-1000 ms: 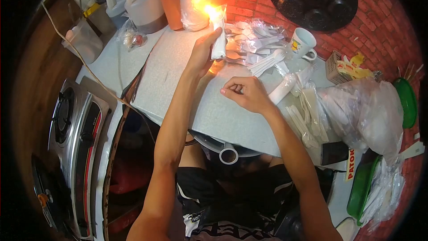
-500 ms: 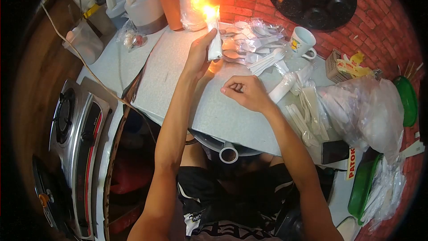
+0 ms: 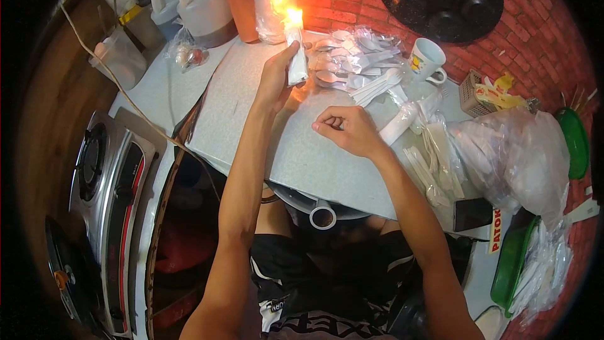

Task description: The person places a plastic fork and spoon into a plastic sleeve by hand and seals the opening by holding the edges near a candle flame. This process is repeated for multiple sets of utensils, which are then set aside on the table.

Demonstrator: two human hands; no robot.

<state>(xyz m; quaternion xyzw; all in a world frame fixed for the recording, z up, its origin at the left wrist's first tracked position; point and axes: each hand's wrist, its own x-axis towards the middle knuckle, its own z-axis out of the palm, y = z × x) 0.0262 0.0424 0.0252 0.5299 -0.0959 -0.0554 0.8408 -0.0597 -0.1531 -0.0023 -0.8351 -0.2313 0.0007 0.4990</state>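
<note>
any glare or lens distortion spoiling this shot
Head view: bright flame-like glare burns out the top of the white packet in the left hand; head view: orange glow tints the brick wall; head view: wide-angle curving bends the stove, with black corners.

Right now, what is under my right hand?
Pale tabletop shows around your right hand. The patch directly below it is covered, and the curled fingers hide most of the palm.
</note>
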